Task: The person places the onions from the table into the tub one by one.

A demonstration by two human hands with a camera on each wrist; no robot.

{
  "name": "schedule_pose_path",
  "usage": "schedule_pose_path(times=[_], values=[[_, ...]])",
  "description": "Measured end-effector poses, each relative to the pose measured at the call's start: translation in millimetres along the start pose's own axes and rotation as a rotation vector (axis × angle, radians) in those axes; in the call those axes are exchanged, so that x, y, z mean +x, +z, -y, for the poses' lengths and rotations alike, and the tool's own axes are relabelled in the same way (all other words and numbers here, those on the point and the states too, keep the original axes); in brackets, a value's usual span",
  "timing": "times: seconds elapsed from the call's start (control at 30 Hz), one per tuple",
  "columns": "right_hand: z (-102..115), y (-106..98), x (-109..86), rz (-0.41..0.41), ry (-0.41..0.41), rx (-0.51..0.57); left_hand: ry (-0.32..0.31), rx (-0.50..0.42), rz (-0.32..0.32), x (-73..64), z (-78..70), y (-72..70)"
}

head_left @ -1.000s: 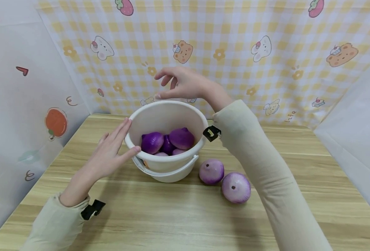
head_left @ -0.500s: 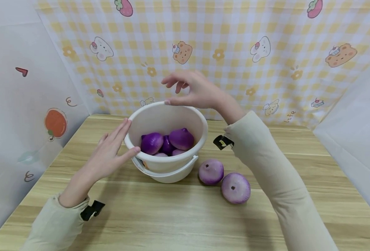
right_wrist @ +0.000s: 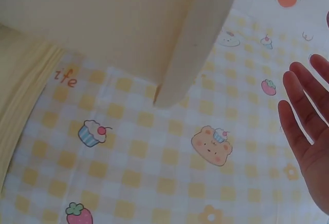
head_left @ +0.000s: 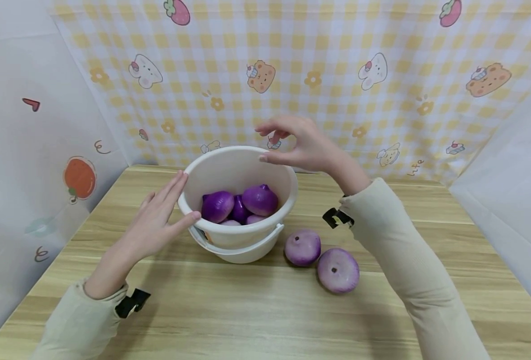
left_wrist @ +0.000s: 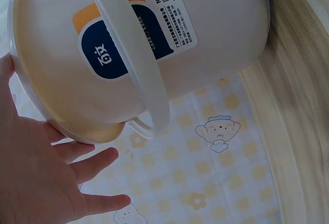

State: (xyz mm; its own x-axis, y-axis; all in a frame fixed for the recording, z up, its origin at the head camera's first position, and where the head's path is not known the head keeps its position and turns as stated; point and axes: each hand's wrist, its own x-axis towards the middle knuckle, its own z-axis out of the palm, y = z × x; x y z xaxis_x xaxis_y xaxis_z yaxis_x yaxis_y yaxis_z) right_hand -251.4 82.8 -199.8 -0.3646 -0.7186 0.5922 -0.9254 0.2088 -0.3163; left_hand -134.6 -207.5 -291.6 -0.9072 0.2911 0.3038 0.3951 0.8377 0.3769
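A white bucket (head_left: 243,234) stands on the table, its handle (head_left: 238,250) hanging down at the front. Inside lie several purple onions (head_left: 260,200). My left hand (head_left: 155,225) rests on the left rim, fingers and thumb spread along it; the left wrist view shows those fingers (left_wrist: 95,165) extended beside the bucket's labelled wall (left_wrist: 216,54). My right hand (head_left: 308,145) hovers above the rim at the back right, fingers loosely bent and holding nothing. In the right wrist view its fingers (right_wrist: 303,106) appear apart from the bucket's pale wall (right_wrist: 103,18).
Two pale purple onions, one nearer the bucket (head_left: 302,247) and one farther right (head_left: 338,270), sit on the wooden table (head_left: 247,320). A yellow checked cloth (head_left: 319,30) with cartoon prints hangs behind, and a white printed sheet (head_left: 13,140) covers the left side.
My right hand has moved right and down, from over the bucket's back rim toward its back right. My left hand, the bucket and the onions have stayed in place.
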Motion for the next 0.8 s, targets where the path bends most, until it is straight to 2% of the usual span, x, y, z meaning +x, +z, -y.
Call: schedule_pose_path(times=[0.4, 0.63, 0.8], values=[[-10, 1, -41.1, -0.060, -0.032, -0.006, -0.004, -0.008, -0.006, 0.3, -0.4, 1.4], [-17, 2, -62.3, -0.069, 0.017, -0.003, -0.003, -0.010, -0.003, 0.2, -0.3, 1.6], [2, -2, -67.8, -0.061, 0.064, 0.010, -0.005, -0.016, -0.003, 0.3, -0.2, 1.5]])
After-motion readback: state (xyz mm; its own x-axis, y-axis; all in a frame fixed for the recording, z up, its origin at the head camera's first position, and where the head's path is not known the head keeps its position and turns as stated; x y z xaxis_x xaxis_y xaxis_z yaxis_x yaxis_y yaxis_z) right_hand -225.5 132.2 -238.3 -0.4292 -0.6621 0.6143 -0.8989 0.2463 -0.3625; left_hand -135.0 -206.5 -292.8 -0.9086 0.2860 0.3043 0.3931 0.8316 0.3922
